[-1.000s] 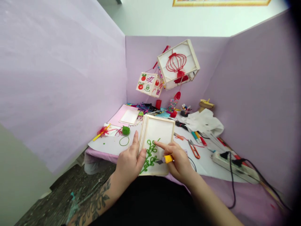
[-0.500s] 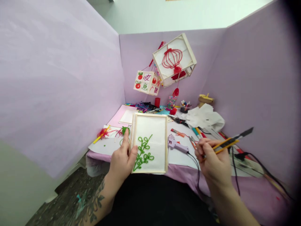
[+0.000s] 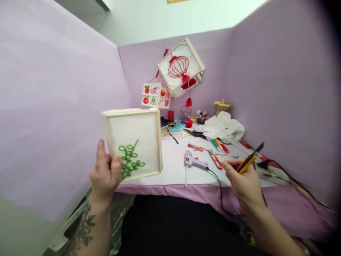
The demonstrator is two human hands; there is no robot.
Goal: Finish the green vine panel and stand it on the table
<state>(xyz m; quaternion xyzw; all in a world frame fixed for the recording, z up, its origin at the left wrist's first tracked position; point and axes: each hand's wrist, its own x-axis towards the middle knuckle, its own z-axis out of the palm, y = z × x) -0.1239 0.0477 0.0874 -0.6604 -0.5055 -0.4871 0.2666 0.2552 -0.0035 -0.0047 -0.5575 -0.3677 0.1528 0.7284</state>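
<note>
Left hand [image 3: 105, 174] pinches one framed panel [image 3: 134, 142], lifted clear of table [image 3: 170, 170]. Right hand [image 3: 243, 181] closed around one yellow cutter [image 3: 249, 160], blade probably extended. One glue gun [image 3: 194, 161], one pair of scissors [image 3: 214, 160] between.

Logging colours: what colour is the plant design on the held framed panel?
Green, on the framed panel in the head view.

Your left hand [image 3: 105, 174] is raised at eight o'clock, tattooed forearm upright, thumb pressed forward and fingers curled in a pinch. Your right hand [image 3: 243, 181] sits lower at four o'clock, fingers closed in a pen-like grip, forearm angling down-right.
</note>
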